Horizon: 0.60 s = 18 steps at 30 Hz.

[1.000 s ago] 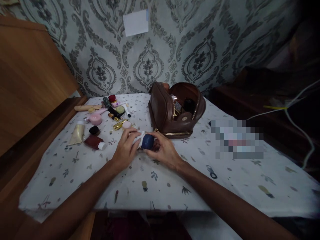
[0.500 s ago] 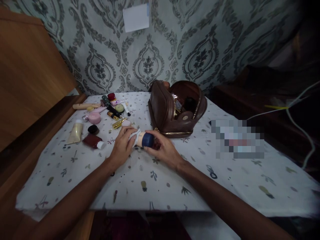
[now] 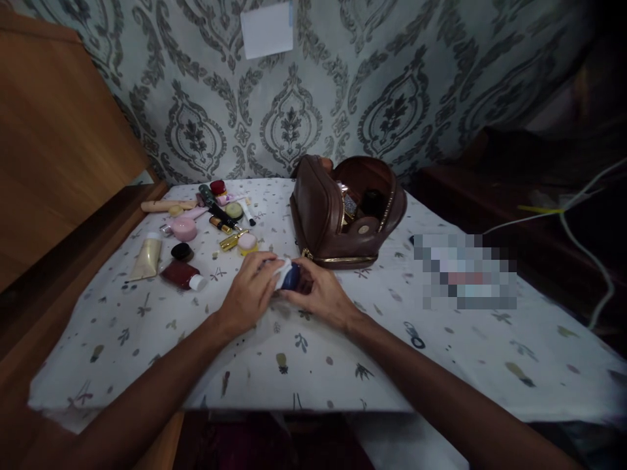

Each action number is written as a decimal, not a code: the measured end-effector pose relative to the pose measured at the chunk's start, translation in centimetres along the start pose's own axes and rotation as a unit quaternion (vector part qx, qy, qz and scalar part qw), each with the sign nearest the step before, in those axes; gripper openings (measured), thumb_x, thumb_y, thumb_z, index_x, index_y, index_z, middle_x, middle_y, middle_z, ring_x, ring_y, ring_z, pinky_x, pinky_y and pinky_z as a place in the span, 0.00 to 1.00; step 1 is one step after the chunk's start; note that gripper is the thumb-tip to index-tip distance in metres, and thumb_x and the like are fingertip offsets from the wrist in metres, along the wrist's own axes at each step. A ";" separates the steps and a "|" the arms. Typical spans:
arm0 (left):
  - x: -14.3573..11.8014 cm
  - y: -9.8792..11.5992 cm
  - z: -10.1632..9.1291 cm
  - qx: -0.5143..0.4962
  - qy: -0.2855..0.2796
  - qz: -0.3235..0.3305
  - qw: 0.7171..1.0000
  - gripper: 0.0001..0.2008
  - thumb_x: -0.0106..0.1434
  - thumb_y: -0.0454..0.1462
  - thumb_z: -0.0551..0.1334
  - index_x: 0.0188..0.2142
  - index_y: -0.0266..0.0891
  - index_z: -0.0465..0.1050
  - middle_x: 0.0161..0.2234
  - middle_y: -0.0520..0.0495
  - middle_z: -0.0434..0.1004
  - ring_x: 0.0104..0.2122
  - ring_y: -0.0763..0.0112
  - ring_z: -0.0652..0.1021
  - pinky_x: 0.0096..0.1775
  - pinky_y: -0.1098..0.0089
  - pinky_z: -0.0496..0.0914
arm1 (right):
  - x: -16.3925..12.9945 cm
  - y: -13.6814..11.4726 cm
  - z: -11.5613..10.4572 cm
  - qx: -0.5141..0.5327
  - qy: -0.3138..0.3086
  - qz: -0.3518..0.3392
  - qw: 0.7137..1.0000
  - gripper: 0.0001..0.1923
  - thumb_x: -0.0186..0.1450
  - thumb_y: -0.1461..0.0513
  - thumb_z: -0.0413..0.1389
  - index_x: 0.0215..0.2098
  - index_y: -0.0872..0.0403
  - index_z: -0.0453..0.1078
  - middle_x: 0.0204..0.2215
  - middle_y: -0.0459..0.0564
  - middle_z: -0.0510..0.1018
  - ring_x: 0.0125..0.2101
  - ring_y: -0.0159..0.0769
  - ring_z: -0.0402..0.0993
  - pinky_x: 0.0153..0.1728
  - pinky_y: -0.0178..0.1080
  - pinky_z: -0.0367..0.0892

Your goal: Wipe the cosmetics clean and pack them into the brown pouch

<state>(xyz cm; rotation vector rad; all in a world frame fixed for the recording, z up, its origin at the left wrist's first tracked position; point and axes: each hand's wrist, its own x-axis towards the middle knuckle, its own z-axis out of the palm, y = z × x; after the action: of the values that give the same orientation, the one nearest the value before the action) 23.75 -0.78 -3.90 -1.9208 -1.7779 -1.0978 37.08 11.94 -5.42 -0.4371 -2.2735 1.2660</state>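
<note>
While the right hand [image 3: 324,295] grips a blue-capped bottle [image 3: 292,278], the left hand [image 3: 247,290] clasps a white cloth [image 3: 283,270] against it. A bag [image 3: 316,219] stands open beyond.

A container [image 3: 292,277] sits between left fingers [image 3: 258,264] and right fingers [image 3: 314,269], before a bag [image 3: 316,222] on a table [image 3: 313,388]; cosmetics [image 3: 183,229] lie left.

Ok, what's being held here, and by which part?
A small container: the right hand holds its dark blue end; the left hand holds a white cloth against the rest.
</note>
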 end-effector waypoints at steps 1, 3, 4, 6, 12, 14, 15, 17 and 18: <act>0.0 -0.4 -0.2 -0.002 -0.001 -0.026 1.000 0.12 0.70 0.31 0.53 0.50 0.37 0.70 0.46 0.39 0.70 0.48 0.61 0.73 0.50 0.59 0.71 | 0.0 0.0 0.0 -0.009 0.006 0.002 1.000 0.20 0.54 0.59 0.63 0.44 0.55 0.69 0.30 0.46 0.74 0.28 0.34 0.70 0.31 0.37 0.67; 0.0 -1.2 -0.4 -0.014 -0.007 -0.070 0.997 0.12 0.71 0.32 0.52 0.49 0.37 0.71 0.46 0.41 0.70 0.48 0.62 0.73 0.50 0.59 0.71 | 0.1 -0.1 -0.1 -0.035 0.024 -0.003 0.999 0.19 0.55 0.58 0.64 0.43 0.55 0.69 0.34 0.48 0.74 0.31 0.36 0.71 0.33 0.39 0.68; 0.0 -1.4 -0.5 -0.022 -0.011 -0.087 0.996 0.12 0.71 0.32 0.52 0.49 0.37 0.71 0.46 0.41 0.70 0.48 0.62 0.73 0.50 0.59 0.71 | 0.1 -0.1 -0.1 -0.045 0.032 -0.005 0.998 0.20 0.55 0.58 0.64 0.43 0.55 0.69 0.35 0.49 0.74 0.32 0.36 0.71 0.34 0.39 0.68; 0.0 -1.6 -0.5 -0.032 -0.018 -0.107 0.994 0.12 0.71 0.33 0.52 0.48 0.38 0.71 0.45 0.42 0.70 0.47 0.62 0.74 0.50 0.60 0.71 | 0.0 0.0 -0.2 -0.041 0.031 -0.003 0.999 0.24 0.56 0.58 0.63 0.49 0.54 0.67 0.36 0.48 0.73 0.32 0.36 0.71 0.35 0.39 0.68; -0.2 -0.7 -0.1 0.016 -0.013 -0.050 0.999 0.13 0.71 0.32 0.52 0.51 0.37 0.70 0.46 0.41 0.70 0.47 0.61 0.73 0.50 0.58 0.71 | -0.2 1.0 0.0 0.030 -0.018 -0.003 0.999 0.34 0.54 0.63 0.63 0.57 0.52 0.60 0.35 0.45 0.70 0.27 0.30 0.68 0.29 0.35 0.68; -0.2 -0.2 0.0 0.048 -0.011 -0.008 0.999 0.13 0.70 0.31 0.52 0.51 0.36 0.70 0.46 0.39 0.70 0.47 0.60 0.72 0.50 0.57 0.71 | -0.2 1.2 0.2 0.028 -0.013 -0.005 1.000 0.31 0.54 0.64 0.62 0.55 0.52 0.61 0.33 0.44 0.70 0.27 0.31 0.68 0.29 0.35 0.67; -0.2 0.0 0.1 0.059 -0.012 0.014 0.998 0.13 0.70 0.31 0.53 0.52 0.36 0.69 0.46 0.39 0.70 0.47 0.60 0.71 0.49 0.56 0.72 | -0.2 1.2 0.2 0.025 -0.009 -0.006 1.000 0.29 0.54 0.64 0.62 0.53 0.52 0.62 0.31 0.43 0.69 0.27 0.31 0.68 0.30 0.35 0.67; -0.1 0.5 0.2 0.070 -0.017 0.056 0.996 0.14 0.69 0.29 0.53 0.53 0.35 0.68 0.46 0.37 0.70 0.47 0.59 0.71 0.49 0.56 0.72 | -0.2 0.9 0.2 0.019 -0.005 -0.007 1.000 0.26 0.54 0.64 0.61 0.51 0.53 0.63 0.29 0.42 0.70 0.27 0.32 0.68 0.30 0.36 0.67; -0.1 0.7 0.3 0.069 -0.019 0.074 0.995 0.14 0.69 0.29 0.53 0.53 0.34 0.67 0.46 0.37 0.70 0.48 0.59 0.71 0.49 0.56 0.72 | -0.2 0.8 0.2 0.017 -0.004 -0.007 1.000 0.25 0.54 0.63 0.61 0.50 0.53 0.63 0.29 0.43 0.71 0.28 0.33 0.69 0.31 0.36 0.67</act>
<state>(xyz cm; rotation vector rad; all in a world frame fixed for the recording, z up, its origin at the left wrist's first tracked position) 24.50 -0.78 -3.97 -1.9654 -1.6533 -0.8704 37.15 12.09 -6.21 -0.4029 -2.2549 1.2993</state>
